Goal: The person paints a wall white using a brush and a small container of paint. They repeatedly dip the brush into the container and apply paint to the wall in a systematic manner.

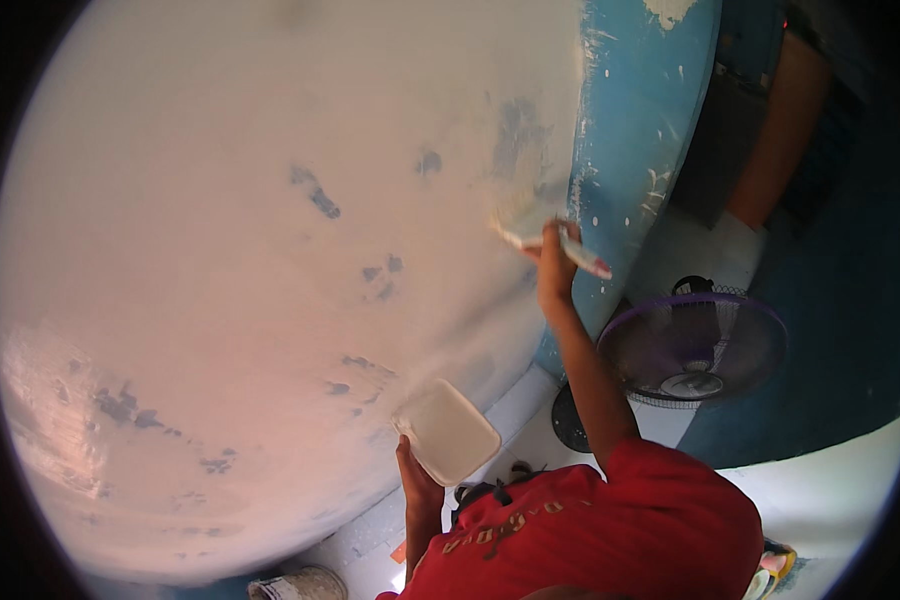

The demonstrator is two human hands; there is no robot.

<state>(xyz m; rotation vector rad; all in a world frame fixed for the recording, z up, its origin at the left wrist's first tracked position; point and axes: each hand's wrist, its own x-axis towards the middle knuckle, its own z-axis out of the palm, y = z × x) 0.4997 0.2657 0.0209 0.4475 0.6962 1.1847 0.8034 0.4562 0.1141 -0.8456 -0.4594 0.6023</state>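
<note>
My right hand [559,251] grips the handle of a wide paintbrush [521,221], pale with a reddish handle end. Blurred bristles point up and left against or close to the wall; contact cannot be told. Before me the wall [270,300] is whitish, with several grey-blue patches showing through. A blue band [634,135] with white smears and spots runs down its right side. Lower down, my left hand [421,476] holds a shallow rectangular cream-coloured plastic tray or lid [454,435] by its left edge, near the wall. Pale material coats the tray's left rim.
A fan with a purple rim [694,345] stands on the tiled floor to my right, close to my right arm. At the bottom left a stained bucket [300,583] sits by the wall's foot. Footwear [776,566] lies at the lower right.
</note>
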